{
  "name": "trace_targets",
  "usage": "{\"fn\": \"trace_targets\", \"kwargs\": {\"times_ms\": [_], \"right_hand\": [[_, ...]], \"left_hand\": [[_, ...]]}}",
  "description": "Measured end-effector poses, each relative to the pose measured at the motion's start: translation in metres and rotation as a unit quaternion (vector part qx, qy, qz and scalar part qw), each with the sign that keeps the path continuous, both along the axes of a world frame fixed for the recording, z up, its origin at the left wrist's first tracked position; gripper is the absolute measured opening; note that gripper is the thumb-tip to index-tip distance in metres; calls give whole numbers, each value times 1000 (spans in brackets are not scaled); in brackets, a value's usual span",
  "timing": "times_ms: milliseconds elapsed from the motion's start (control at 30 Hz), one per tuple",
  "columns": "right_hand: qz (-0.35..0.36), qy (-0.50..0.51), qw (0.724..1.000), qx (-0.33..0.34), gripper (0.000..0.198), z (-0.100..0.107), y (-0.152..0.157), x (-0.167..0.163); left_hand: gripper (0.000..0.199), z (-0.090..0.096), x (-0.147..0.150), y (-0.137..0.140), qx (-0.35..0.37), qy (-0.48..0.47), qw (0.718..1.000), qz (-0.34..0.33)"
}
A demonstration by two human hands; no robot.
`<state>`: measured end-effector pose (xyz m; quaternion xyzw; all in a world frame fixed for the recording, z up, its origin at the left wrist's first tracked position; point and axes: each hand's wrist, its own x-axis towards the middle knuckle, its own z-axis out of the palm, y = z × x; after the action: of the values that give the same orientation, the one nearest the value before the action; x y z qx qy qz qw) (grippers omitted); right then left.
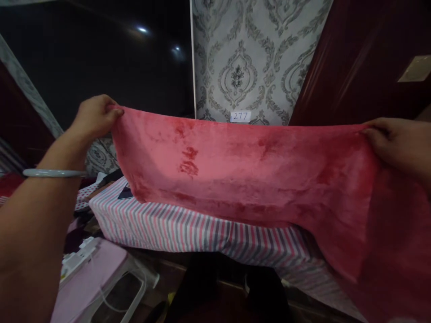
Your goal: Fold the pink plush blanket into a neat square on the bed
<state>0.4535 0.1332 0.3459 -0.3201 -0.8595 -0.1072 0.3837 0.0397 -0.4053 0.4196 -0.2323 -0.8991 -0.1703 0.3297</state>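
A plush red-pink cloth [229, 170], perhaps a blanket or a large towel, is stretched between my two hands. My left hand [97, 114] pinches its upper left corner between thumb and fingers. At the far right, my right hand [393, 139] grips the top edge. The cloth's upper edge runs nearly level, and its lower part hangs onto the striped table cover [198, 233]. More of the cloth falls in a fold beneath my right hand and leaves the view at lower right. Darker brushed patches show on its surface.
A pink stool [97, 273] with a white power strip [79, 255] and cord stands at lower left. A dark phone-like object [125, 193] lies on the table. Behind are a large black screen [111, 58], patterned wallpaper [242, 54] with a "277" label [240, 117], and a dark red door [363, 58].
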Motion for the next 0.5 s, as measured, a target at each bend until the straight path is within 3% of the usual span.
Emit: {"fn": "trace_targets", "kwargs": {"times_ms": [200,500], "right_hand": [[-19,-65,997,-45,34,-9,9,-81],[4,-147,983,-110,34,-69,44,-175]], "left_hand": [[36,-27,-47,41,-3,-70,996,50],[30,-113,-140,107,26,-134,988,73]]}}
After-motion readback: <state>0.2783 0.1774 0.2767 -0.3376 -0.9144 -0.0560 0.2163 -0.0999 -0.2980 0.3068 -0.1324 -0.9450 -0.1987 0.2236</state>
